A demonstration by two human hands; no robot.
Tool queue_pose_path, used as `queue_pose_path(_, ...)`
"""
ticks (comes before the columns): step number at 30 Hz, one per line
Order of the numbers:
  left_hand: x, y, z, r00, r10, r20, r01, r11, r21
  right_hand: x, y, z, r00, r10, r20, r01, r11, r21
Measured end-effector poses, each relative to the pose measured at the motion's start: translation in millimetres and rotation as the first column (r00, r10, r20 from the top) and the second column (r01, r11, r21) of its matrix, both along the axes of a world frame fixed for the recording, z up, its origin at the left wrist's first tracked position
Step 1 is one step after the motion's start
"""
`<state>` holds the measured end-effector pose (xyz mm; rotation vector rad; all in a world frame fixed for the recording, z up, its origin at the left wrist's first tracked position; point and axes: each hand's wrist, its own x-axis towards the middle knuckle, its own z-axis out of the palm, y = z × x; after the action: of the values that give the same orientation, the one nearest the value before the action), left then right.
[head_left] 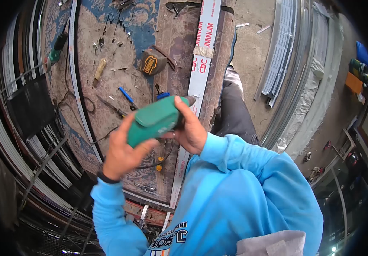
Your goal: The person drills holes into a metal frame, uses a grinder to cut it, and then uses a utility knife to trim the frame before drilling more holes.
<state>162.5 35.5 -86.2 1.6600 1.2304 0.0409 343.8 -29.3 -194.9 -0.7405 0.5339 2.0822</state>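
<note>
Between my two hands is a green corded power tool (156, 115), slightly blurred, with a dark nose at its right end; its exact kind I cannot make out. My left hand (126, 151) is wrapped round its rear end. At the front end my right hand (190, 130) grips it, thumb on top. Under the tool runs a long aluminum profile (204, 59) in printed protective film. Just beyond the tool lie a blue-handled tool (126, 94) and a small blue item (162, 95).
On the carpeted bench (120, 55) lie a tape measure (152, 62), a yellowish stick-like piece (100, 70) and a screwdriver-like tool (111, 106). A green-and-black tool (57, 47) sits at the left edge. Racked profiles (5, 123) stand left; more profiles (280, 51) lie on the right-hand floor.
</note>
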Motion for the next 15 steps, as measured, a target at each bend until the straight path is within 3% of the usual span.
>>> queue_pose_path(2,-21,27,-12,0.955,0.295,-0.033,-0.288,0.895,-0.339,-14,14,-6,0.996,-0.065,-0.055,0.064,0.998,-0.013)
queue_pose_path(6,-66,64,-60,0.932,0.357,-0.058,-0.335,0.792,-0.510,-45,35,-23,0.990,-0.138,-0.026,0.134,0.984,-0.117)
queue_pose_path(9,-67,72,-66,0.904,0.419,-0.087,-0.393,0.732,-0.556,-52,41,-23,0.989,-0.145,-0.005,0.142,0.976,-0.163)
queue_pose_path(12,-29,49,-21,0.932,0.354,-0.079,-0.351,0.828,-0.436,-29,35,-11,0.990,-0.116,-0.079,0.107,0.987,-0.118)
queue_pose_path(14,-6,22,7,0.991,-0.012,-0.132,0.000,0.996,-0.085,-12,18,0,0.995,-0.057,-0.087,0.051,0.996,-0.078)
queue_pose_path(15,6,11,19,0.991,-0.035,-0.127,0.033,0.999,-0.019,-7,9,4,0.998,-0.022,-0.056,0.019,0.998,-0.061)
